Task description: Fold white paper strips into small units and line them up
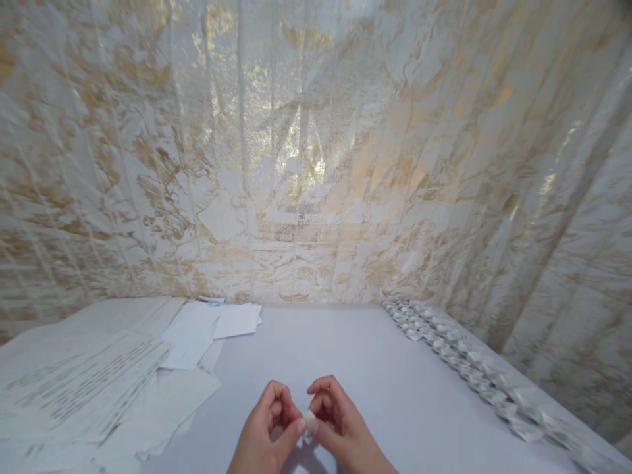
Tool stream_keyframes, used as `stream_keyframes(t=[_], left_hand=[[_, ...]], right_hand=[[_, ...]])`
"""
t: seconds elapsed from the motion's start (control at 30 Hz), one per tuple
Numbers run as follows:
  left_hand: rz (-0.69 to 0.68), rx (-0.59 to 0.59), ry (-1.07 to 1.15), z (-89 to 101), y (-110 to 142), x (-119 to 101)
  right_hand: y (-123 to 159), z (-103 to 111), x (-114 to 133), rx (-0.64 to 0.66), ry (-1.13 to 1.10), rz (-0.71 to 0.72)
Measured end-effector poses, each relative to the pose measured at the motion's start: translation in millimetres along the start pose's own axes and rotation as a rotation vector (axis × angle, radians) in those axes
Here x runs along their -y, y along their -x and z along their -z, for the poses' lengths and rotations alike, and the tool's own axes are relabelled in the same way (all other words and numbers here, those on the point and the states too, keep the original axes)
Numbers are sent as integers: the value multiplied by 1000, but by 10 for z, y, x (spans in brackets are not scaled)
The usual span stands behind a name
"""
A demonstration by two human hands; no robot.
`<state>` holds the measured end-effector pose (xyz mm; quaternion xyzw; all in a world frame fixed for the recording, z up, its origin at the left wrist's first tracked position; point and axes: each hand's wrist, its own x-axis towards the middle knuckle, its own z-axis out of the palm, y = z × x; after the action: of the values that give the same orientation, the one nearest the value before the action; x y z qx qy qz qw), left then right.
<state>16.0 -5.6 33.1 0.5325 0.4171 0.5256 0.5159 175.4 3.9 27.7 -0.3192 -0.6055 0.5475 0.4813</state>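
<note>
Low in the middle of the view, my left hand (274, 424) and my right hand (338, 421) meet over the pale table (306, 349). Thumb and fingers of both are closed on a small piece of folded paper (309, 426) between them. It is whitish with grey marks, and my fingertips cover most of it, so its exact shape is hidden. The hands' shadow falls on the tabletop just below.
Loose printed sheets (83, 388) overlap on the left side, with blank white paper (190, 332) and a small stack of white slips (237, 320) behind. Rows of small folded paper pieces (464, 365) line the right edge. A gold-patterned curtain (306, 164) hangs behind the table.
</note>
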Motion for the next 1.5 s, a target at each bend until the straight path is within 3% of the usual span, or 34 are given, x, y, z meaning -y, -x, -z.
stream_keyframes(t=[0.2,0.3,0.47,0.63,0.77,0.9,1.0,1.13,1.37,1.5], left_hand=[[8,21,-25,3,-8,20],[6,55,-35,31,-39,54],[0,7,44,69,-74,98],[-2,149,-22,60,-55,177],[-9,173,-122,19,-13,202],[69,157,-26,6,-18,139],[89,90,2,28,-54,67],[112,88,-32,68,-98,16],[115,247,-91,106,-116,70],[116,226,-55,110,-147,118]], right_hand=[[16,-12,65,16,125,60],[7,-7,-31,-11,113,63],[-17,-12,-152,-81,129,80],[-5,57,-57,-144,270,188],[3,175,-33,-142,598,401],[-12,177,16,-30,919,687],[-26,135,67,-2,993,760],[-35,142,84,80,915,721],[-28,207,60,124,617,424],[-27,223,59,142,552,417]])
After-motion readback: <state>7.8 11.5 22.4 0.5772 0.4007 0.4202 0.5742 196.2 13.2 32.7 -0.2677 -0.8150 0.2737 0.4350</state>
